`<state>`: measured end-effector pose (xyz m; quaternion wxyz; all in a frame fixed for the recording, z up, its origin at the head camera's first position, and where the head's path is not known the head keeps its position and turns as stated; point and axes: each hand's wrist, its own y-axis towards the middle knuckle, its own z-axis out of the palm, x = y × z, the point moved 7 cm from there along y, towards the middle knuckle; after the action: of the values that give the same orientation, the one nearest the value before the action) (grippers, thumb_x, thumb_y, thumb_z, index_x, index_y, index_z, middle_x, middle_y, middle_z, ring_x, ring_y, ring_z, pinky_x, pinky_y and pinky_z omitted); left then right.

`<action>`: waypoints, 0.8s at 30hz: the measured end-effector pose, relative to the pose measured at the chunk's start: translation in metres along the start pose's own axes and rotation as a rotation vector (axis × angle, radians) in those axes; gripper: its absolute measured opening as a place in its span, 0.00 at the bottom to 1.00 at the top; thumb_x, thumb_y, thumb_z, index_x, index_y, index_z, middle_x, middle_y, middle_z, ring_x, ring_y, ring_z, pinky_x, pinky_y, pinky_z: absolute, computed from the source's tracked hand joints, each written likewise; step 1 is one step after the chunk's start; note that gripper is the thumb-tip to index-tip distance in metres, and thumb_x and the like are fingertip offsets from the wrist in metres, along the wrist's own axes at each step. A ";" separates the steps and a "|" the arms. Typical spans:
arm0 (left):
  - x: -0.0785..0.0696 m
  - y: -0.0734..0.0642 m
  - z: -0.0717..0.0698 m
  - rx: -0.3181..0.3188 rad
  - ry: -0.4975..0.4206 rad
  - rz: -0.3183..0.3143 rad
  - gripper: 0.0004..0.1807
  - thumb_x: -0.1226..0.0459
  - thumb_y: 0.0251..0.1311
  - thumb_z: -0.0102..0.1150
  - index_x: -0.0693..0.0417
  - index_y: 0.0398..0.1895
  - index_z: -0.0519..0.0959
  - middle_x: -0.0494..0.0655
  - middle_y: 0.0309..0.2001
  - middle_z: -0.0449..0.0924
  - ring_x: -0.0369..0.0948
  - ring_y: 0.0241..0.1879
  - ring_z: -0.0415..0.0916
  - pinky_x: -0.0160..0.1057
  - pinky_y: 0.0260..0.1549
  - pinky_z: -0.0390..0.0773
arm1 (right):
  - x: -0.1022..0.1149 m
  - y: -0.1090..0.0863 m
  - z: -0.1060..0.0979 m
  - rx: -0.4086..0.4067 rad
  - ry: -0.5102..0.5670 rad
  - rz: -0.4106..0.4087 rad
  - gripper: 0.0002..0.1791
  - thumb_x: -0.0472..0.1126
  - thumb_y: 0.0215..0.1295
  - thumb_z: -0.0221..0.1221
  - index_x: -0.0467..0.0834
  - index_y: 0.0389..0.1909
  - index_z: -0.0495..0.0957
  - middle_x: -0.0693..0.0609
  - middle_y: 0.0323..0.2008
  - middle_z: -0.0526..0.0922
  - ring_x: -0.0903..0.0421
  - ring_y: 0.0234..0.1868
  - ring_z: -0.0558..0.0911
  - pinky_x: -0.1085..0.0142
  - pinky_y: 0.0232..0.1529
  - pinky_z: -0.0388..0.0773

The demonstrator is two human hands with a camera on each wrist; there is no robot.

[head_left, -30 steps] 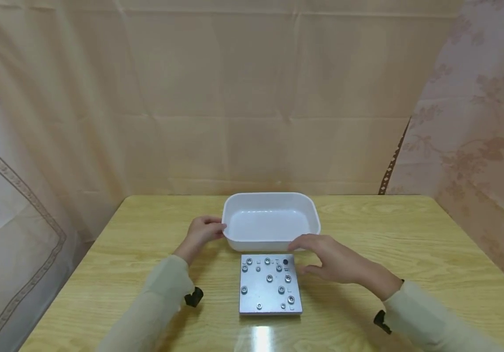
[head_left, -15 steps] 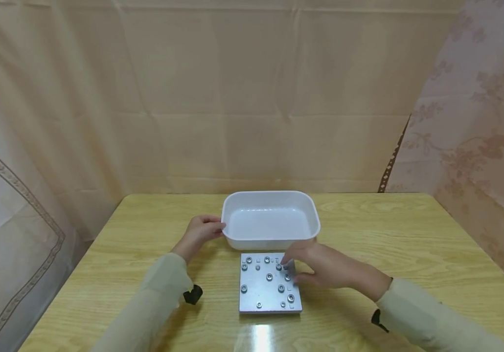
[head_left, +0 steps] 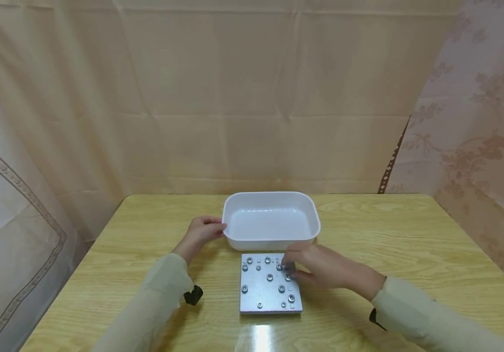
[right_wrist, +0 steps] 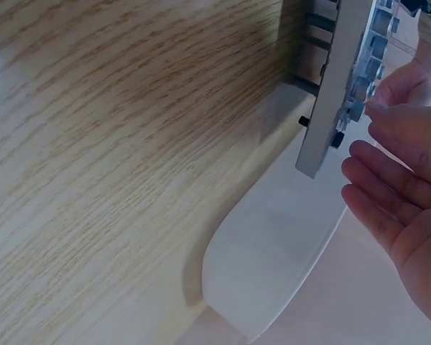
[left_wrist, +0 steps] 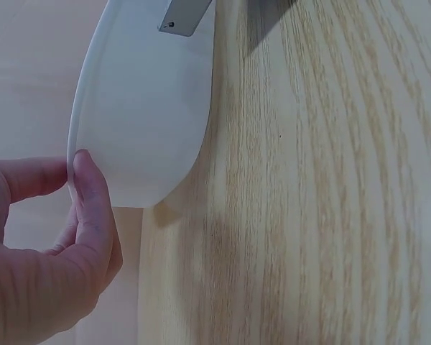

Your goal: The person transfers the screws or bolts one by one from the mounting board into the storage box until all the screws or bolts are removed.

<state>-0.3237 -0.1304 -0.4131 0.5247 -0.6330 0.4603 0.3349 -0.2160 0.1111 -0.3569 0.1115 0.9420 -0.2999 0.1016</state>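
Note:
A white rectangular basin (head_left: 271, 244) stands on the table, its inside bare. My left hand (head_left: 201, 232) pinches the basin's left rim between thumb and fingers, as the left wrist view also shows. Directly in front of it lies a silver metal plate (head_left: 256, 289) with several socket-head bolts standing in its top. My right hand (head_left: 324, 266) is over the plate's far right corner, thumb and index finger closed about a bolt (right_wrist: 357, 108); the other fingers are spread. Bolt shanks stick out beneath the plate in the right wrist view. The fingers partly cover that corner.
The wooden table (head_left: 146, 303) reaches out on both sides of the basin. A beige curtain (head_left: 256, 98) hangs behind its far edge, with a flowered cloth (head_left: 490, 122) at the right and a pale cloth (head_left: 5, 220) at the left.
My right hand has moved left and slightly toward me, from beside the plate's far right corner onto the bolt there. The left hand, basin and plate have stayed in place.

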 end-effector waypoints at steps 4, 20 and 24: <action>0.001 0.002 0.001 0.000 0.001 -0.001 0.20 0.66 0.62 0.59 0.66 0.56 0.73 0.62 0.56 0.74 0.46 0.47 0.78 0.46 0.59 0.78 | -0.006 0.003 0.003 0.031 0.007 0.028 0.11 0.35 0.59 0.63 0.45 0.44 0.81 0.54 0.42 0.83 0.61 0.44 0.80 0.70 0.47 0.82; 0.002 0.004 0.007 0.000 -0.015 -0.009 0.18 0.65 0.62 0.60 0.63 0.54 0.75 0.60 0.55 0.74 0.48 0.50 0.77 0.47 0.59 0.78 | -0.014 0.010 0.014 0.035 -0.130 0.013 0.09 0.35 0.60 0.63 0.44 0.42 0.82 0.55 0.40 0.83 0.62 0.42 0.80 0.74 0.45 0.81; 0.002 0.002 0.006 -0.003 -0.015 -0.005 0.18 0.65 0.62 0.60 0.63 0.54 0.75 0.60 0.55 0.75 0.48 0.50 0.77 0.47 0.60 0.78 | -0.010 0.012 0.015 0.005 -0.259 -0.045 0.10 0.34 0.57 0.64 0.44 0.41 0.83 0.54 0.39 0.83 0.61 0.42 0.81 0.76 0.45 0.81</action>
<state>-0.3248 -0.1248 -0.4173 0.5281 -0.6325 0.4541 0.3389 -0.2291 0.1027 -0.3715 0.0716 0.9540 -0.2903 -0.0228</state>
